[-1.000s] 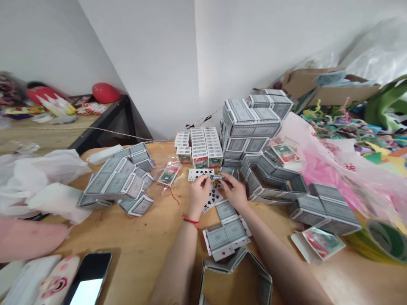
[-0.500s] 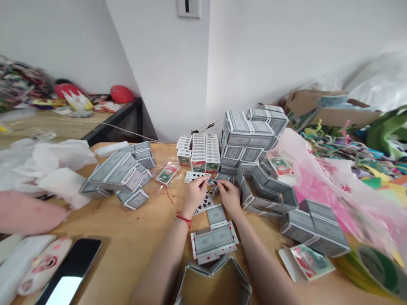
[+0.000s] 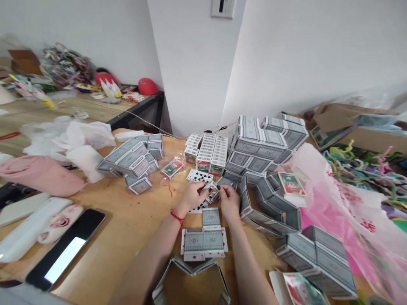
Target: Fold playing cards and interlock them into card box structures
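Note:
In the middle of the table, my left hand (image 3: 194, 198) pinches a picture playing card (image 3: 211, 192) by its left side. My right hand (image 3: 229, 201) has its fingertips together at the card's right edge, so both hands grip it. Behind it lies a spread of spade cards (image 3: 199, 175), partly under the fingers. Nearer me is a flat group of grey-backed cards (image 3: 203, 241) with red-suit cards showing beneath. Between my forearms stands a ring-shaped wall of folded cards (image 3: 190, 267), cut off by the lower edge.
Card-built blocks stand at left (image 3: 130, 159) and right (image 3: 259, 142), with an open card frame (image 3: 270, 207) beside my right hand. Rows of card boxes (image 3: 210, 150) stand behind. A phone (image 3: 66, 250) and pink pouch (image 3: 41, 174) lie left; pink plastic (image 3: 337, 190) covers the right side.
The view has swung left, shifting the scene rightward at the back. The picture card now faces up more openly between my hands, which have parted slightly.

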Motion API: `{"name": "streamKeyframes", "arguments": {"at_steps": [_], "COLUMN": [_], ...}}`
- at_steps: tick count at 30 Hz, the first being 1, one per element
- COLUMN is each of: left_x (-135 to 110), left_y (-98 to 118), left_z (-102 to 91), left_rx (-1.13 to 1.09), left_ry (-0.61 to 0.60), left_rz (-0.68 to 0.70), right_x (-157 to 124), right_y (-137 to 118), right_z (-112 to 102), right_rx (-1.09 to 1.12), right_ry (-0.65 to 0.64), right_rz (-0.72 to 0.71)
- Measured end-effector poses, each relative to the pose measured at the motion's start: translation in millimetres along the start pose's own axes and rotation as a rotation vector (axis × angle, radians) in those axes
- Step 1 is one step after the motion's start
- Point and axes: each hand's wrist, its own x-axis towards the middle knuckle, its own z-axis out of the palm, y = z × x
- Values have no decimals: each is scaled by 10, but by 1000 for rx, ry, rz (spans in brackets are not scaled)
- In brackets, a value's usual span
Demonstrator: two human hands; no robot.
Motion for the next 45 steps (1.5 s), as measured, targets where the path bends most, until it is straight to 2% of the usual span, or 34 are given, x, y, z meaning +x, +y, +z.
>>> {"name": "streamKeyframes", "arguments": {"at_steps": [4, 8, 12, 15, 20, 25, 37, 39, 42, 45], "left_x": [1, 20, 45, 68, 58, 26, 28, 42, 74, 127], "left_y": [-8, 11, 13, -3, -31, -28, -29, -47, -82, -129], "left_z": [19, 26, 41, 45, 5, -18, -10, 6, 31, 31], "left_rx": [-30, -203, -355, -331, -210, -118, -271, -357, -541, -596], "left_ry": [38, 114, 125, 130, 164, 113, 10, 0, -40, -20], "left_rz": [-15, -10, -67, -74, -10, 21, -11, -42, -170, -264], "right_x": [13, 42, 92, 103, 70, 37, 12, 31, 62, 80], "right_y": [16, 35, 55, 55, -16, -84, -42, -32, -25, -29], "right_z": [35, 74, 113, 129, 126, 118, 113, 116, 113, 108], "right_rx": [86, 166, 242, 282, 343, 352, 284, 307, 352, 374], "right_ry": [-43, -84, -97, -91, -115, -125, -183, -164, -106, -86], "right_rz": [38, 75, 106, 120, 102, 90, 120, 118, 120, 125]}}
